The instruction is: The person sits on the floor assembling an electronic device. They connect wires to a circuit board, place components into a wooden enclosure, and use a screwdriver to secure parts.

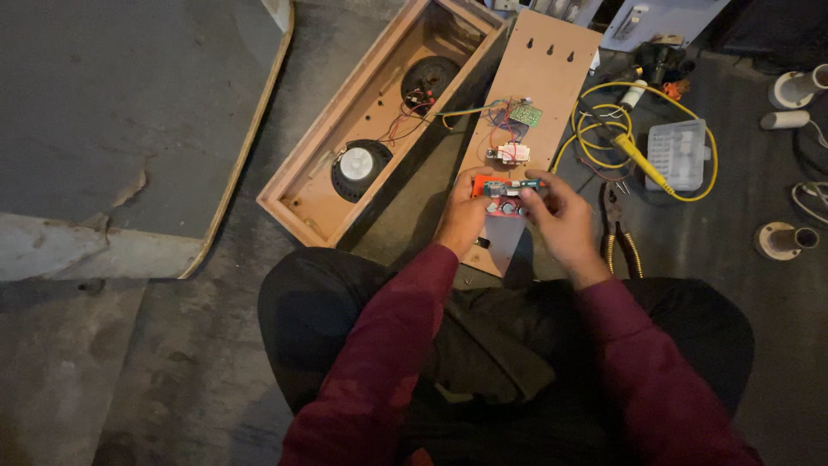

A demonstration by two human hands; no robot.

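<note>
Over the wooden back panel (526, 95), left hand (463, 217) and right hand (562, 222), fingers curled, grip a red circuit board (503, 195).

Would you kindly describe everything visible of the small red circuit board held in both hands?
The small red circuit board is roughly rectangular, with a green strip and pale round parts on top. It lies about level over the flat brown wooden panel. The left hand grips its left end, the right hand its right. Finer details are blurred.

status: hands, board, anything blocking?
Left hand and right hand both grip the small circuit board, over the brown back panel. Pliers beside right hand. Nothing blocking.
</note>
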